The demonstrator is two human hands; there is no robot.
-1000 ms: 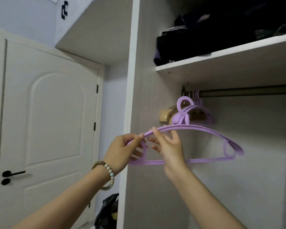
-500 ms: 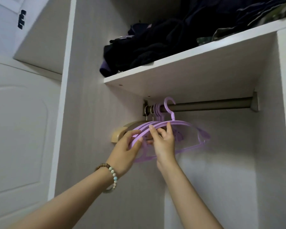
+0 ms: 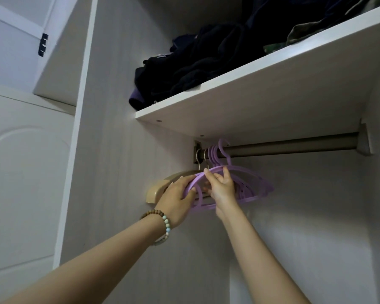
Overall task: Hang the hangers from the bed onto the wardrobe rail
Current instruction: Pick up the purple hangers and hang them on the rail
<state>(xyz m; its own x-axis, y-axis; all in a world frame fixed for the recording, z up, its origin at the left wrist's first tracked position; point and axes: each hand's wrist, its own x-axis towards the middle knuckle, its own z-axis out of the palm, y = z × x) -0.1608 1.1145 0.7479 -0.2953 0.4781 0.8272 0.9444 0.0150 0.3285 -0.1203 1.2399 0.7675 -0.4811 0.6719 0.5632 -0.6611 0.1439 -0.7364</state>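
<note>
A purple plastic hanger [image 3: 253,175] has its hook over the metal wardrobe rail [image 3: 294,145], close to the rail's left end. Both my hands grip its left shoulder: my left hand [image 3: 177,199], with a bead bracelet at the wrist, holds the outer end, and my right hand [image 3: 221,186] pinches the top edge beside it. Several more purple hangers hang just behind it. Two beige wooden hangers [image 3: 156,190] with metal hooks hang furthest left, against the wardrobe side wall.
A white shelf [image 3: 261,84] just above the rail carries a pile of dark folded clothes [image 3: 195,69]. The rail runs bare to its right bracket [image 3: 363,139]. The wardrobe side panel stands left of my hands, with a white door [image 3: 20,172] beyond it.
The hanger went up from chest height to the rail and its hook now sits over the rail. Both hands followed it up and inward, and my view tilted up and right.
</note>
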